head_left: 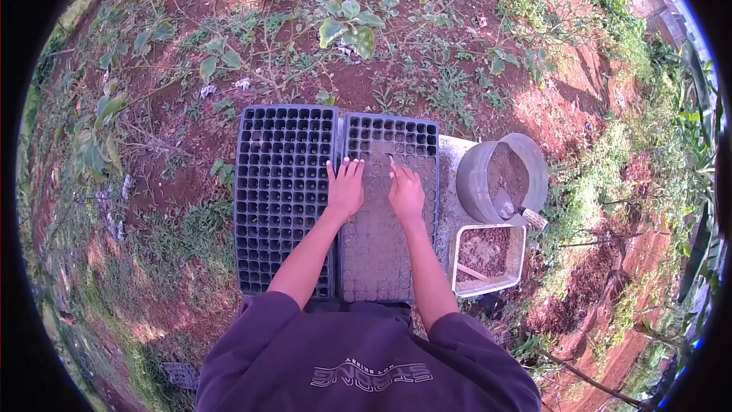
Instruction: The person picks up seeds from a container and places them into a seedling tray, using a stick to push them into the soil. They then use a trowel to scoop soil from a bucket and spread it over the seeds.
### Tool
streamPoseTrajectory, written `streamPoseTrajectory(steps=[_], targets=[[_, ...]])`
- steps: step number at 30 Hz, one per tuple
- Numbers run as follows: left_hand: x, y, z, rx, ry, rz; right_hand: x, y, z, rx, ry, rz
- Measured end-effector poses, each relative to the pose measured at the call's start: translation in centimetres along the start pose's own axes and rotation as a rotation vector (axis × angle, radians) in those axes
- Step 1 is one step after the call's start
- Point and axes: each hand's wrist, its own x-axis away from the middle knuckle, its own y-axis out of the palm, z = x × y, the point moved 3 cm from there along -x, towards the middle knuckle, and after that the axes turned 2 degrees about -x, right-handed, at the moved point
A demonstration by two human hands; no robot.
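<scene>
Neither hand grips anything: the left hand (345, 188) lies flat and open, fingers spread and pointing away, on the soil-filled seedling tray (379, 259), and the right hand (406, 192) rests palm down just beside it on the same tray, its fingers loosely extended with the index finger stretched farthest. The two hands are close together but apart, both on the middle part of that tray. The tray's near cells are packed level with dark soil, while its far rows look unfilled, though the small cells are hard to judge from this height. Touching its left side lies an empty black seedling tray (278, 198), all its cells open. To the right of the filled tray stands a round grey basin (479, 183) holding soil, with a tool handle (533, 218) poking out at its near rim. Just nearer than the basin sits a white rectangular tub (518, 259) with reddish soil and a stick inside. Red earth, weeds and leafy plants (347, 19) surround everything.
</scene>
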Motion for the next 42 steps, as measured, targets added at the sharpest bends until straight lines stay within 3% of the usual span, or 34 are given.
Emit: streamPoseTrajectory(steps=[2,11,17,36,42], targets=[[-0.1,-0.1,0.1,0.004,-0.033,-0.118,-0.1,-0.1,0.0,0.001,-0.009,0.020],[0.1,-0.1,0.0,0.015,-0.023,0.003,0.3,0.4,0.0,-0.032,-0.008,0.011],[0.1,-0.5,0.2,0.011,-0.048,-0.094,-0.4,0.1,-0.3,-0.025,0.024,-0.014],[0.0,0.0,0.2,0.004,-0.032,0.001,0.2,0.6,0.6,-0.014,-0.010,0.019],[-0.1,-0.1,0.3,0.008,-0.055,-0.078,0.6,0.0,0.1,-0.070,0.027,-0.001]])
